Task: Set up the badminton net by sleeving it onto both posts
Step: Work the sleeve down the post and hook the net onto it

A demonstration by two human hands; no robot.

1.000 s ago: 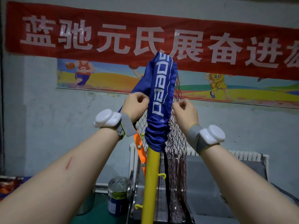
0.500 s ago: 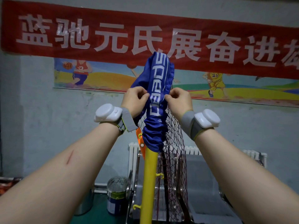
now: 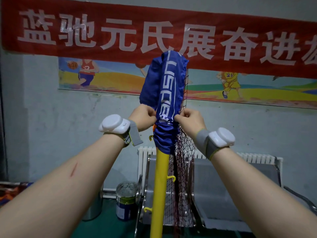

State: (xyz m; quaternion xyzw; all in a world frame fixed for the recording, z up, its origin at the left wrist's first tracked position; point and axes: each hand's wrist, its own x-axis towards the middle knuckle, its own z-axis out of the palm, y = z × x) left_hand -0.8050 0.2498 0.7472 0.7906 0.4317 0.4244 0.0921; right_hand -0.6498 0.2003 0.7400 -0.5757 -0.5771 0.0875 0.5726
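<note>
A yellow post with small yellow hooks stands upright in front of me. The blue net sleeve, with white lettering, covers the post's top; its lower part is bunched in folds just above the bare yellow section. My left hand pinches the sleeve's left side and my right hand pinches its right side at the same height. Dark red netting hangs down from the sleeve on the right of the post. The top of the post is hidden inside the fabric.
Metal bench seats and a white radiator stand behind the post against the wall. A paint can sits on the green floor left of the post. A red banner hangs on the wall.
Both hands came in from beside the sleeve, pinched it and pulled it down. More folds are gathered lower on the post.
</note>
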